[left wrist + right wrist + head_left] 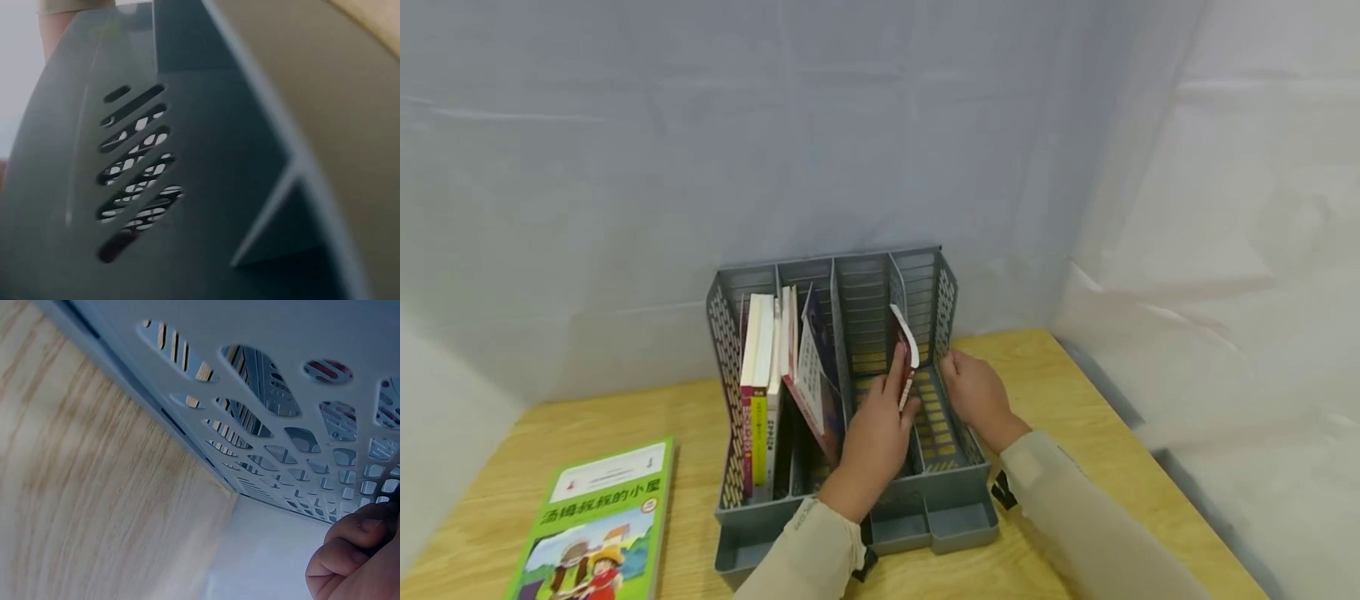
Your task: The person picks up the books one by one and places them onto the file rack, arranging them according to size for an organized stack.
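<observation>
In the head view, a grey rack [865, 279] with four slots stands on a wooden table [1022, 358], near a pale sheet [865, 125]. The left hand [872, 437] reaches into it and pinches a maroon book [912, 340] between fingers and thumb. The book is upright and slightly tilted, at the divider between the third and fourth slots from the left; I cannot tell which slot it is in. The right hand [979, 390] grips the rack's right wall with curled fingers. Upright books, one with a yellow spine [760, 442], fill much of the first slot, and a book [808, 375] leans in the second. A green book [598, 521] lies flat on the table, left of the rack.

The left wrist view shows the rack's grey plastic up close, with slanted holes [136, 172] and a blurred beige area on the right.

In the right wrist view, the right hand's curled fingers show at the perforated wall [290, 440], with the table to the left
</observation>
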Demonstrator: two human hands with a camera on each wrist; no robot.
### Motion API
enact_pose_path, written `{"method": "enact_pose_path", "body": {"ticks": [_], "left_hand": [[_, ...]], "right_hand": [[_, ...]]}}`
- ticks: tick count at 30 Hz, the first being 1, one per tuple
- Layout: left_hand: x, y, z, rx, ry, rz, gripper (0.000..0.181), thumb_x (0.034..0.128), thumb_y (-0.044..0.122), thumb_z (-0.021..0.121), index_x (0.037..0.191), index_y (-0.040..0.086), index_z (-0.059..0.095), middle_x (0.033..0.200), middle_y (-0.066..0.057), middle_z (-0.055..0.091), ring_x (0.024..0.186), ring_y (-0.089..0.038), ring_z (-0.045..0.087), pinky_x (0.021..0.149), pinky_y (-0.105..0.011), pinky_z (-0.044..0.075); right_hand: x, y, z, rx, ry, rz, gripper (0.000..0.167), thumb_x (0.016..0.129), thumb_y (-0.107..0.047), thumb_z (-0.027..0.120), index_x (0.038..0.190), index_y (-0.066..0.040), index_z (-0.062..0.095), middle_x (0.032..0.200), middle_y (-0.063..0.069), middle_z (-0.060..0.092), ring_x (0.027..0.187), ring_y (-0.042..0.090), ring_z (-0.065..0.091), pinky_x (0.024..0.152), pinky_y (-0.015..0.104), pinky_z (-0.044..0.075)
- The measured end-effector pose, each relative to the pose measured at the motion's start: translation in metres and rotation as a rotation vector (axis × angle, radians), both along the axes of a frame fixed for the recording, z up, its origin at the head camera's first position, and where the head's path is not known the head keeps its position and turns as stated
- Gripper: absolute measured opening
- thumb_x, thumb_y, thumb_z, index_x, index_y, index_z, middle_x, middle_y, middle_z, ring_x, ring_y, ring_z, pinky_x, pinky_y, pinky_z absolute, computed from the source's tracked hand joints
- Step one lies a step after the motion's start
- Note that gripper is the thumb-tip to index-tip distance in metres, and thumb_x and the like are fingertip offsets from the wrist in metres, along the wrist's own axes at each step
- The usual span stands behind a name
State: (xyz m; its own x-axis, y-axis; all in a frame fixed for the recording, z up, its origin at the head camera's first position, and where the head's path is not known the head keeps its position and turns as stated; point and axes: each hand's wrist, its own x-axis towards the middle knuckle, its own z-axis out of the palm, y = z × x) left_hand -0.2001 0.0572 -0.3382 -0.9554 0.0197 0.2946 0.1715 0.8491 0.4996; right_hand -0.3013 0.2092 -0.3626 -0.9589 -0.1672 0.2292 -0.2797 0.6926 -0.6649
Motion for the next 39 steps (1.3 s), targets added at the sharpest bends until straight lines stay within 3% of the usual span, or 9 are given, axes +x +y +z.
{"method": "enact_pose_path", "body": {"ticks": [5, 7, 14, 21, 26, 28, 33, 36, 39], "left_hand": [[0.009, -0.006, 0.006, 0.058, -0.237, -0.069, 0.105, 0.0995, 0.018, 0.061, 0.161, 0.033, -0.022, 0.153, -0.021, 0.046, 0.045, -0.019, 0.047, 0.041, -0.032, 0.035], [0.013, -0.009, 0.01, 0.086, -0.286, -0.08, 0.107, 0.0987, 0.016, 0.06, 0.159, 0.037, -0.026, 0.153, -0.019, 0.047, 0.041, -0.017, 0.043, 0.04, -0.031, 0.032], [0.02, -0.015, 0.017, -0.098, -0.146, -0.026, 0.097, 0.1029, 0.014, 0.065, 0.167, 0.028, -0.007, 0.107, -0.014, 0.065, 0.04, -0.014, 0.045, 0.039, -0.03, 0.036], [0.017, -0.018, 0.014, -0.134, -0.198, -0.001, 0.098, 0.1027, 0.021, 0.067, 0.166, 0.032, -0.006, 0.058, 0.002, 0.05, 0.039, -0.017, 0.046, 0.039, -0.03, 0.033], [0.015, -0.016, 0.013, -0.146, -0.185, 0.019, 0.096, 0.1001, 0.022, 0.071, 0.168, 0.03, 0.003, 0.066, -0.003, 0.058, 0.04, -0.017, 0.046, 0.04, -0.031, 0.035], [0.014, -0.015, 0.012, -0.132, -0.191, 0.016, 0.096, 0.0999, 0.022, 0.071, 0.167, 0.032, 0.003, 0.083, -0.008, 0.067, 0.042, -0.016, 0.047, 0.041, -0.032, 0.037], [0.022, -0.016, 0.008, -0.117, -0.228, -0.03, 0.09, 0.1023, 0.015, 0.065, 0.168, 0.021, 0.004, 0.106, -0.014, 0.068, 0.042, -0.016, 0.046, 0.042, -0.032, 0.037], [0.028, -0.015, 0.008, -0.099, -0.25, -0.051, 0.085, 0.1018, 0.011, 0.06, 0.167, 0.011, 0.006, 0.099, -0.011, 0.064, 0.04, -0.017, 0.044, 0.04, -0.031, 0.034], [0.034, -0.015, 0.014, -0.087, -0.257, -0.029, 0.083, 0.1022, 0.016, 0.06, 0.166, 0.008, 0.008, 0.085, -0.007, 0.062, 0.042, -0.018, 0.044, 0.04, -0.032, 0.033]], "right_hand": [[0.004, -0.007, 0.004, -0.03, -0.016, 0.044, 0.046, 0.112, -0.031, 0.031, 0.072, -0.014, 0.043, 0.061, 0.005, 0.045, 0.052, 0.02, 0.033, 0.057, 0.034, 0.032], [0.005, -0.009, 0.004, -0.032, -0.013, 0.054, 0.046, 0.113, -0.031, 0.031, 0.072, -0.014, 0.043, 0.061, 0.005, 0.045, 0.051, 0.02, 0.033, 0.056, 0.034, 0.032], [0.005, -0.012, 0.005, -0.012, -0.002, 0.042, 0.046, 0.112, -0.033, 0.029, 0.072, -0.014, 0.045, 0.062, 0.005, 0.049, 0.052, 0.021, 0.038, 0.057, 0.034, 0.034], [0.004, -0.012, 0.003, 0.0, -0.008, 0.038, 0.046, 0.111, -0.035, 0.027, 0.074, -0.014, 0.044, 0.063, 0.006, 0.048, 0.053, 0.022, 0.037, 0.057, 0.035, 0.034], [0.005, -0.011, 0.003, -0.002, -0.009, 0.034, 0.046, 0.111, -0.036, 0.026, 0.074, -0.014, 0.043, 0.063, 0.006, 0.047, 0.053, 0.022, 0.037, 0.057, 0.035, 0.034], [0.004, -0.011, 0.002, -0.005, -0.007, 0.034, 0.046, 0.111, -0.035, 0.027, 0.074, -0.014, 0.043, 0.062, 0.006, 0.047, 0.053, 0.022, 0.037, 0.057, 0.035, 0.034], [0.005, -0.012, 0.0, -0.013, -0.018, 0.04, 0.045, 0.112, -0.033, 0.032, 0.073, -0.014, 0.042, 0.061, 0.005, 0.044, 0.053, 0.021, 0.035, 0.056, 0.035, 0.033], [0.006, -0.012, 0.0, -0.027, -0.009, 0.052, 0.044, 0.112, -0.031, 0.033, 0.072, -0.014, 0.041, 0.06, 0.004, 0.041, 0.053, 0.02, 0.032, 0.056, 0.034, 0.032], [0.006, -0.01, 0.0, -0.042, -0.004, 0.06, 0.044, 0.111, -0.031, 0.03, 0.072, -0.015, 0.039, 0.06, 0.005, 0.042, 0.052, 0.02, 0.031, 0.057, 0.034, 0.03]]}}
